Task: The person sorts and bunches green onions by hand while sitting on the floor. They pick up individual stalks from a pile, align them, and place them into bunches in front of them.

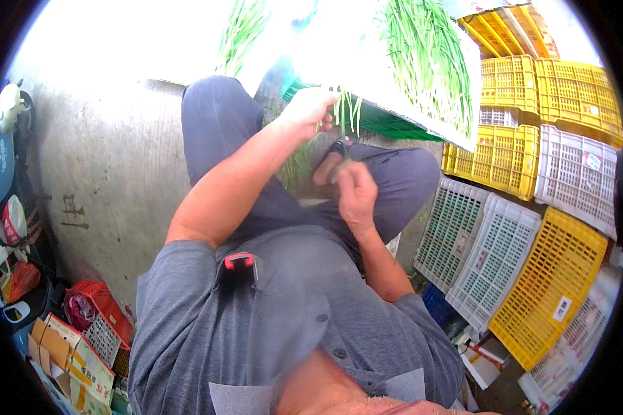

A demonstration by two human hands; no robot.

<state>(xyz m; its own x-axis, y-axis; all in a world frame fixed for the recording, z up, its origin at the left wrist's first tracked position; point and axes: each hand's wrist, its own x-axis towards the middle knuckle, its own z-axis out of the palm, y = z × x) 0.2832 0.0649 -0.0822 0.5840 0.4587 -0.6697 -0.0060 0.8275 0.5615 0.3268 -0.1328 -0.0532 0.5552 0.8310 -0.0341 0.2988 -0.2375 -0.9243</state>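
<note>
My left hand (311, 110) is shut on a few thin green stalks (349, 111) that look like garlic chives, their pale ends hanging down past my fingers. It is beside the near edge of a white board (459, 139). Below and to the right, my right hand (357, 194) is curled and blurred over my right thigh; whether a thin piece is pinched in it I cannot tell. A large heap of the green stalks (431, 62) lies on the board, and another bunch (241, 36) shows further left, partly washed out by glare. Loose green scraps (296, 168) lie between my legs.
Under the board is a green plastic crate (394, 122). Yellow crates (503, 155) and white crates (576, 174) are stacked on the right. At left are a scooter (0, 161), a red basket (101, 306) and a cardboard carton (78, 358) on the concrete floor (109, 171).
</note>
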